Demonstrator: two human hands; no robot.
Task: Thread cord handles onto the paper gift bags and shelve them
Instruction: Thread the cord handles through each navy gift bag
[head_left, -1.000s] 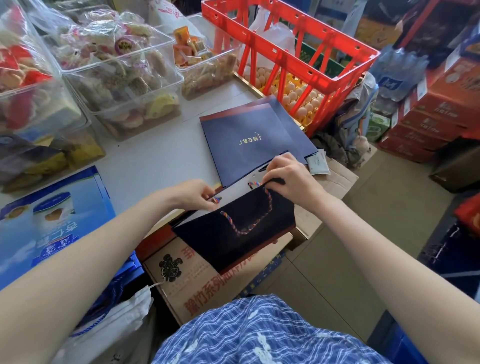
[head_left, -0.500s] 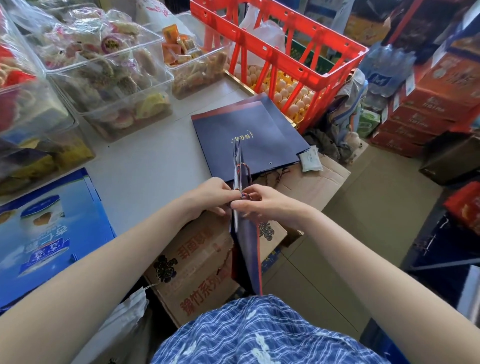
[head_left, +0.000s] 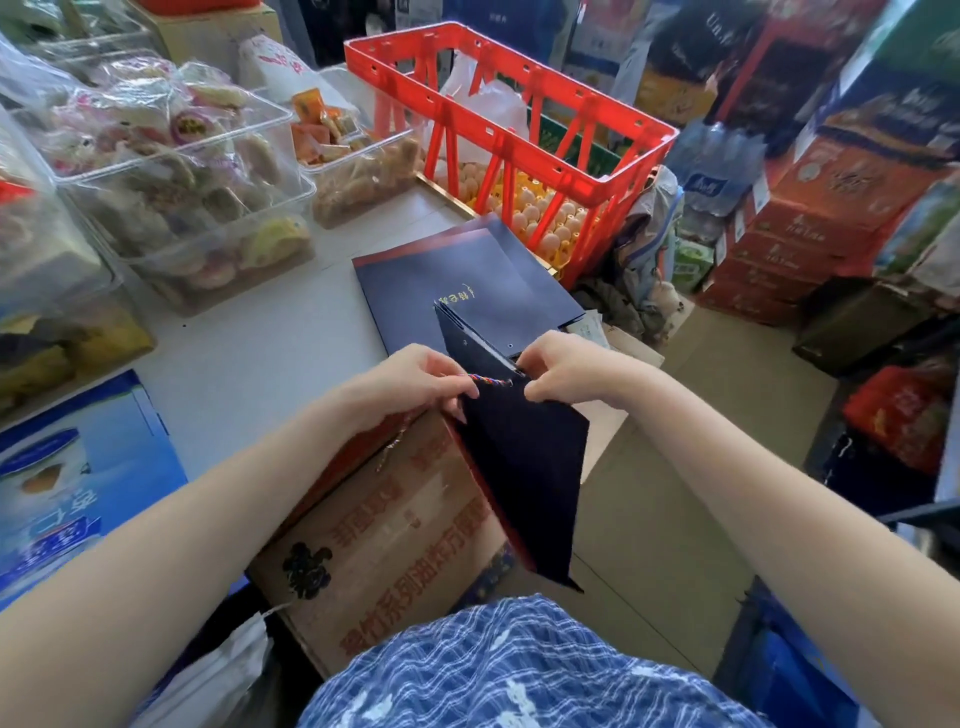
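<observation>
Pinching the braided cord (head_left: 488, 381) in my left hand (head_left: 415, 382), I gripped the navy gift bag (head_left: 519, 467) top with my right hand (head_left: 563, 371), off the table's (head_left: 260, 364) near edge.

Held gift bag (head_left: 524, 467) was dark navy with a red edge; cord (head_left: 488, 382) was multicolour braid, red, blue and yellow. Stacked bags (head_left: 467, 291) were navy with gold lettering and a dark red strip, on a white surface (head_left: 249, 364). Crate (head_left: 519, 114) was bright red, carton (head_left: 384, 551) brown with red print, shirt (head_left: 519, 670) blue-white plaid.
</observation>
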